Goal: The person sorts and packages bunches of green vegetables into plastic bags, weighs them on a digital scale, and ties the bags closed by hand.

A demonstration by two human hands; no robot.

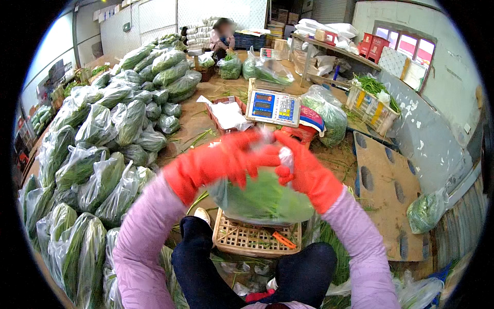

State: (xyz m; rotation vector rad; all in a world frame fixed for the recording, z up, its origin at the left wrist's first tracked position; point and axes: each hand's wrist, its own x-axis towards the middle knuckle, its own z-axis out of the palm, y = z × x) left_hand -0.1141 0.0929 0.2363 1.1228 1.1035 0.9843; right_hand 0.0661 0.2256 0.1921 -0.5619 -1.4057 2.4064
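Both my hands wear red rubber gloves and meet at the gathered top of a clear plastic bag point(262, 201) filled with long green stalks. My right hand point(306, 175) is closed around the bag's bunched whitish neck point(286, 158), which pokes out between its fingers. Somewhat smeared by motion, my left hand point(226, 157) pinches the plastic at its fingertips, beside the right one. Under the bag is a tan plastic crate point(252, 242), upside down or with a slatted top. An orange-handled tool point(284, 240) lies on it, between my knees.
Bagged greens point(113, 129) are heaped along the left. Ahead stands a digital scale point(272, 107) beside a red crate point(221, 110) and another filled bag point(327, 113). A holed board point(386, 195) lies right. Farther back, a person point(222, 38) sits near stacked sacks.
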